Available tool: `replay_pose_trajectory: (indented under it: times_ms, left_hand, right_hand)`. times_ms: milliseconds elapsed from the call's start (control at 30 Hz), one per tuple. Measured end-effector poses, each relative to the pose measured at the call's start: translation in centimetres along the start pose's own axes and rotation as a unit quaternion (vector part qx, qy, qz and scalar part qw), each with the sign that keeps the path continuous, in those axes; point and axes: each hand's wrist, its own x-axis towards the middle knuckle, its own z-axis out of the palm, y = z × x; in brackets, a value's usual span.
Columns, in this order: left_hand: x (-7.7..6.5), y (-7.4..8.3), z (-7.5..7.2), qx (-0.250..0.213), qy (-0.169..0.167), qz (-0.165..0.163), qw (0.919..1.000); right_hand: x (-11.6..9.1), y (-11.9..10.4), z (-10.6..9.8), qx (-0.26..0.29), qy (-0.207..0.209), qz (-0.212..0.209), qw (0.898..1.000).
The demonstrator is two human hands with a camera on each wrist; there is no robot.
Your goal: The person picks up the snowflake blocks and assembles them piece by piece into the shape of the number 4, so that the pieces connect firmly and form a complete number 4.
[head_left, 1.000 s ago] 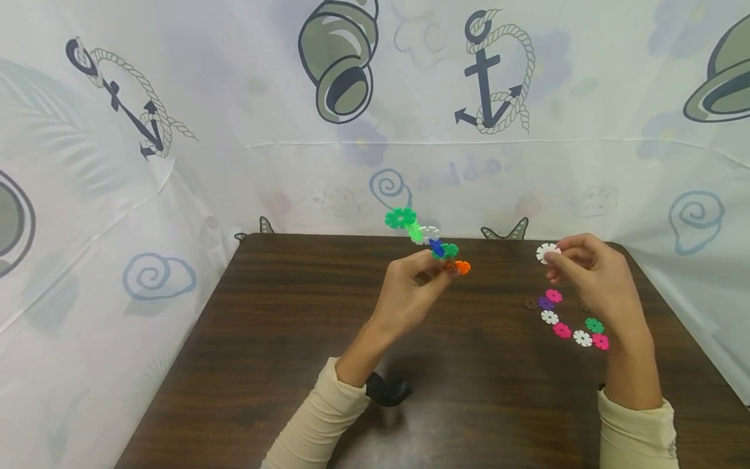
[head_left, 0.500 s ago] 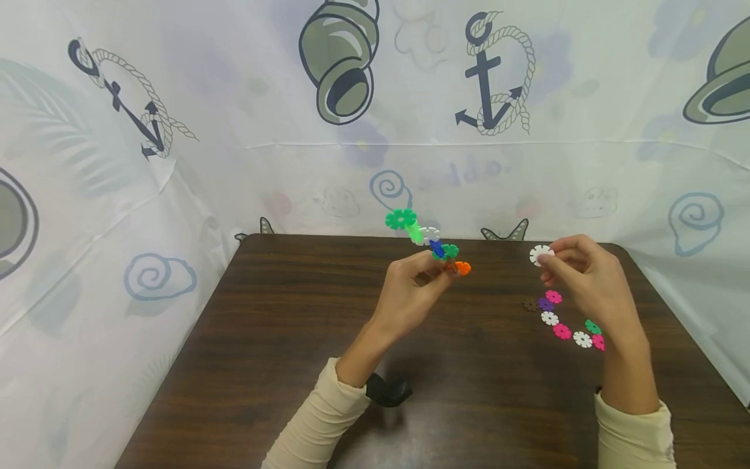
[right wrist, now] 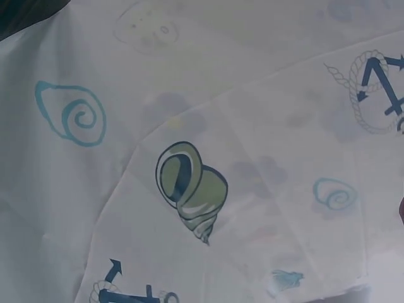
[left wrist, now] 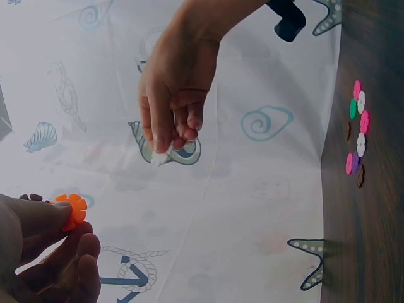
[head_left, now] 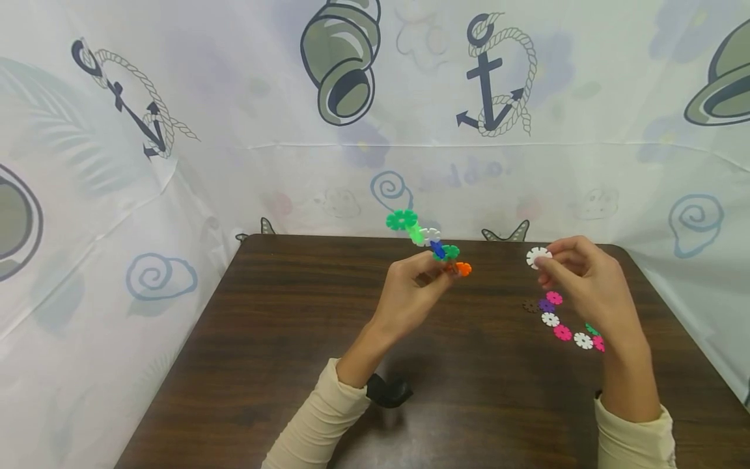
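Note:
My left hand (head_left: 407, 290) pinches a chain of linked plastic snowflake discs near its lower end, above the table. An orange disc (head_left: 463, 269) pokes out past the fingertips; up from there run a green, a blue, a white (head_left: 430, 236), a light green and a top green disc (head_left: 401, 220). To the right, my right hand (head_left: 592, 286) holds up a single white snowflake disc (head_left: 536, 258) between thumb and fingers. In the left wrist view the orange disc (left wrist: 72, 208) sits under the left thumb, and the white disc (left wrist: 160, 158) is at the right fingertips.
Several loose discs lie on the dark wood table (head_left: 293, 326) below the right hand, among them a purple one (head_left: 547, 305), a white one (head_left: 583, 341) and a pink one (head_left: 562, 333). The forearm covers part of them. A white printed curtain (head_left: 263, 98) surrounds the table.
My right hand has moved a little to the left with the white disc, covering more of the loose discs. The left hand and its chain have stayed nearly still.

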Motion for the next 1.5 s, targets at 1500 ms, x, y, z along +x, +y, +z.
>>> replay_pose_trajectory:
  times_ms: [1500]
  left_hand:
    - [-0.5, 0.3, 0.1, 0.019, -0.013, 0.003, 0.9997]
  right_hand:
    - [-2.1, -3.9, 2.0, 0.032, 0.019, -0.040, 0.999]
